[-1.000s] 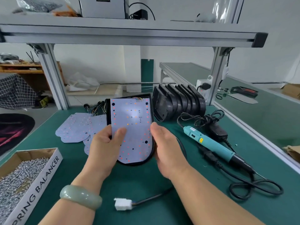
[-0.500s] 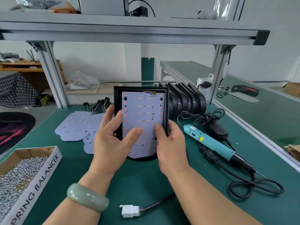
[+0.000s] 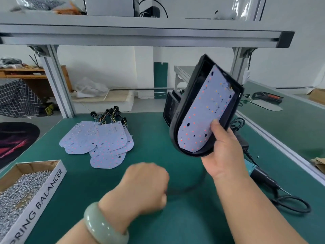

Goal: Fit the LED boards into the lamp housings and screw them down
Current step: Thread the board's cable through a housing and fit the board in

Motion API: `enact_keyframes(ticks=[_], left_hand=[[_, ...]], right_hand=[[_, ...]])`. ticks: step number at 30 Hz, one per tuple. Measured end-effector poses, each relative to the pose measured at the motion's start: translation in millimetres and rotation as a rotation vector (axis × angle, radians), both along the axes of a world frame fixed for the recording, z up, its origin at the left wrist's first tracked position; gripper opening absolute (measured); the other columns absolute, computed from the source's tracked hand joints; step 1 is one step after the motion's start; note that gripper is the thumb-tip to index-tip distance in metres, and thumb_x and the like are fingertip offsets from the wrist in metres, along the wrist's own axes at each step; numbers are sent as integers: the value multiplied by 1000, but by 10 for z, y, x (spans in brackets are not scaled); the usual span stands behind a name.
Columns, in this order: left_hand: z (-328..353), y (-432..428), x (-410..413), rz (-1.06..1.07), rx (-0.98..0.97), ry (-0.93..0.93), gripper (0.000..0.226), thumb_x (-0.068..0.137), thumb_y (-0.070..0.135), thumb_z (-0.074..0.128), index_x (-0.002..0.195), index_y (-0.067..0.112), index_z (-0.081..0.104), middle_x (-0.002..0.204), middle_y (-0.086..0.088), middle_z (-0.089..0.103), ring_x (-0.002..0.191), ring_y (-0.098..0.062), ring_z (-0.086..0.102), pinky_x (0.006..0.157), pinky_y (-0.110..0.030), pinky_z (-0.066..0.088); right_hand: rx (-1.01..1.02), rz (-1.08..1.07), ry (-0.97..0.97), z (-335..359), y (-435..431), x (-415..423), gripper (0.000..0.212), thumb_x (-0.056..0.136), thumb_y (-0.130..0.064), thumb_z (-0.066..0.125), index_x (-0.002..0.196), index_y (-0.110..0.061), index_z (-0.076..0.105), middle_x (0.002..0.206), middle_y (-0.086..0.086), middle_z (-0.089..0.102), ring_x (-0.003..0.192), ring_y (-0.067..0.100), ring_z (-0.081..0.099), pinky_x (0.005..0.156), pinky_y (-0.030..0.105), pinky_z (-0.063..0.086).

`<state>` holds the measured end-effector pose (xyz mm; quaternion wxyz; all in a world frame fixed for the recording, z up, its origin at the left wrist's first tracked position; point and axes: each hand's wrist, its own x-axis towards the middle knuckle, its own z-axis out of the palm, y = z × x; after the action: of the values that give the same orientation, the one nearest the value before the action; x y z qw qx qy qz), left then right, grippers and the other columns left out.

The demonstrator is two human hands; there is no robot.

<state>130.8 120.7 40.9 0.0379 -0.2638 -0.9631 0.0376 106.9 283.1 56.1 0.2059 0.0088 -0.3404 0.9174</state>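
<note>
The right hand holds the lamp housing in the air at 2 o'clock in the view, clear of the table. Its thumb presses the LED board into the shell and its fingers wrap round the back. The housing's long axis runs from the rounded end at 7 o'clock up to the square end at 1 o'clock, with the open face turned toward the person. The board sits inside the rim, though I cannot tell whether it is fully seated.

The left hand, low at 6 o'clock and blurred, is curled into a fist where the dark cable meets it. It appears to grip that cable.

No screws look fitted yet, so my judgement is that screwing comes next. The electric screwdriver lies on the table at 4 o'clock from the right hand, which is nearer to it. The box of screws sits at 9 o'clock from the left hand, which is nearer to that. Spare LED boards lie at 11 o'clock.
</note>
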Motion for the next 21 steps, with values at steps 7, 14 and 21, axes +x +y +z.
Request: enact_keyframes(ticks=[7,14,21], left_hand=[[-116,-173,-388,199,829,-94,31,96,16,51,126,20,56,105,-5,65,74,4,61,67,-10,44],[-4,-328,-317,141,1925,-399,58,76,65,51,123,30,54,118,5,67,104,-9,64,90,-32,50],[-61,-309,-320,298,1670,-205,7,91,22,61,92,29,63,87,-2,72,80,-25,65,75,-45,56]], right_hand=[[126,116,23,-3,33,44,22,95,-7,47,104,-17,65,100,-1,74,89,15,70,78,31,58],[1016,61,-173,-229,-172,82,17,90,-2,58,87,-18,61,73,-15,66,64,-1,57,63,13,45],[928,297,-158,-227,-226,145,26,87,-25,67,111,-24,61,96,2,72,85,14,66,85,37,54]])
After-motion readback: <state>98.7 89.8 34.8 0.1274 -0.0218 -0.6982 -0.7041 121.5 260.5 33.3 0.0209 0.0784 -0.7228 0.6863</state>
